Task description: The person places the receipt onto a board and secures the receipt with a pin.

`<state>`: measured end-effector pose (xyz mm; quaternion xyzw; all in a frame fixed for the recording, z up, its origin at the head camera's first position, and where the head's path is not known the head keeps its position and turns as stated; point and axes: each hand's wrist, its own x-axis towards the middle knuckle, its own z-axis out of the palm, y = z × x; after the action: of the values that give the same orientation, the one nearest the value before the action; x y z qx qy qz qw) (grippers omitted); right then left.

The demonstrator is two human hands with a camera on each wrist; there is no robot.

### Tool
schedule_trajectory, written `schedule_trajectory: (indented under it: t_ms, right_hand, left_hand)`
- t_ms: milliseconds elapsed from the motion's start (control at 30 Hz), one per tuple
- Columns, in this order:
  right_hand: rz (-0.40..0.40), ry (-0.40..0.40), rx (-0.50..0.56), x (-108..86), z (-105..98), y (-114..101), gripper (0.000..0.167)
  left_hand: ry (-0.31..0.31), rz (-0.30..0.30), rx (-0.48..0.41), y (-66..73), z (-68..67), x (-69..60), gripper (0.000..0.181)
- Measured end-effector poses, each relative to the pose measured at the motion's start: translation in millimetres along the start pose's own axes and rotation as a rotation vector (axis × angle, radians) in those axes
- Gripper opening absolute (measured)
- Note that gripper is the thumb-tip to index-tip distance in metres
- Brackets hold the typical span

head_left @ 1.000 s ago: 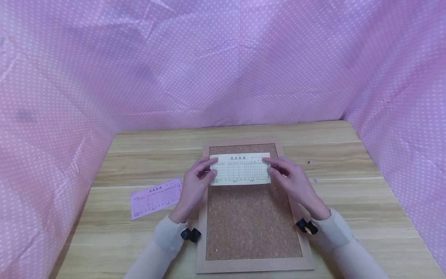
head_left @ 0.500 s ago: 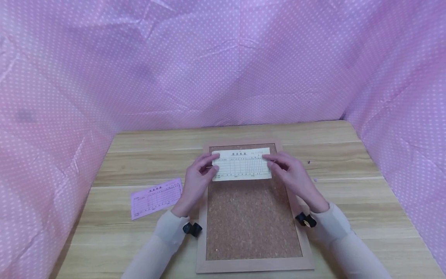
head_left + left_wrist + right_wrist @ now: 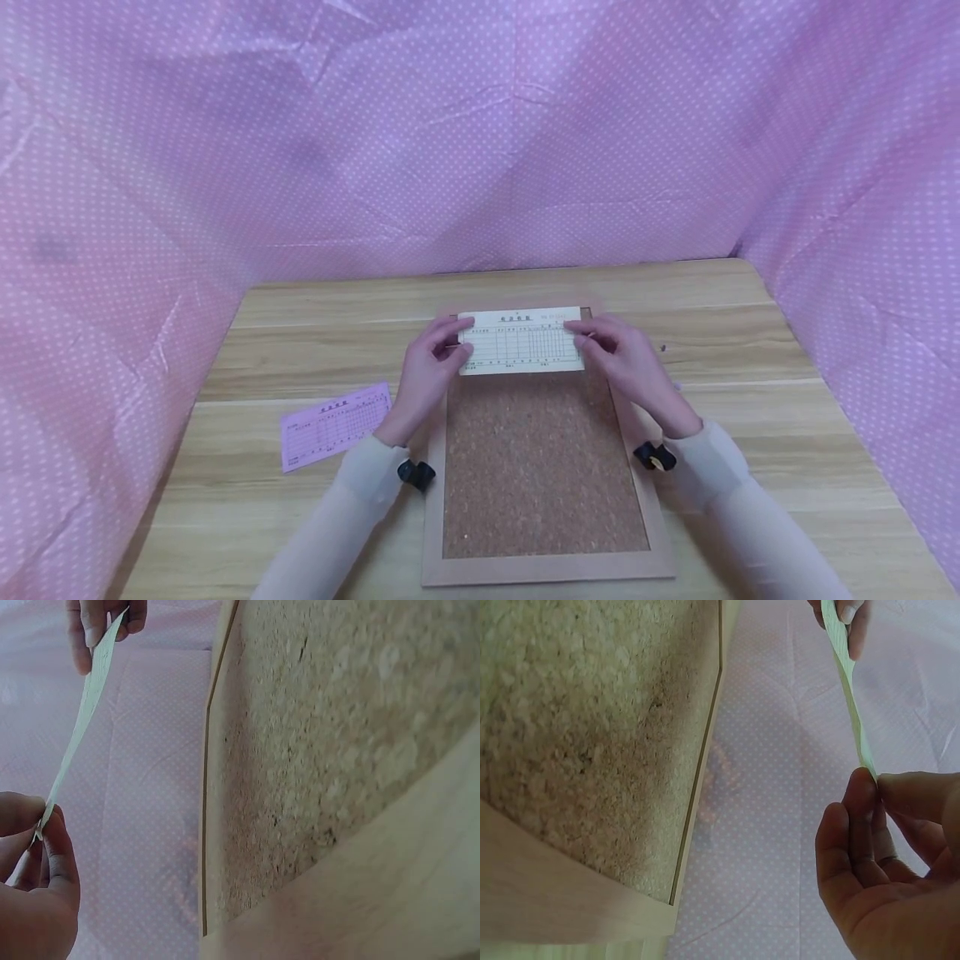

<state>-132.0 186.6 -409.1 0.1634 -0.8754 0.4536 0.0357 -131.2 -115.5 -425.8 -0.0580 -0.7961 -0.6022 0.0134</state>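
Lying on the wood-grain counter (image 3: 825, 483), left of the board (image 3: 547, 569), is a pink slip (image 3: 333, 427); dotted cloth (image 3: 480, 150) hangs behind. Speckled cork (image 3: 547, 475) fills the pale frame. Grip: left hand (image 3: 426, 368) and right hand (image 3: 630, 362) pinch opposite ends of a bowed, grid-printed cream slip (image 3: 521, 343) above the board's far end.

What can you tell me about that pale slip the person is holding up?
The pale slip is a thin, rectangular sheet that looks like paper, cream to greenish. It has a dark heading, a ruled grid with narrower columns towards the right, and small print below; the words are too small to read surely. The left hand and right hand pinch its opposite short ends. It hangs slightly bowed above the cork board, not touching it.
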Motion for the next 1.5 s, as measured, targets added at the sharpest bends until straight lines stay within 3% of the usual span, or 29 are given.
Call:
schedule_trajectory:
  t_ms: [333,667,1200,1500]
  right_hand:
    - [0.027,-0.039,-0.028,10.3,1,6,0.027]
    - [0.031,-0.058,-0.05,16.9,3,13,0.027]
    - [0.119,-0.132,-0.068,25.8,5,19,0.031]
    - [0.097,-0.149,-0.068,29.8,8,24,0.031]
  left_hand:
    - [-0.043,-0.004,0.044,-4.6,0.5,9.7,0.043]
    - [-0.107,0.005,0.164,-5.3,-0.9,14.7,0.044]
    - [-0.146,-0.04,0.236,-12.3,1.6,23.2,0.042]
    - [-0.155,-0.033,0.285,-17.8,3.7,27.9,0.043]
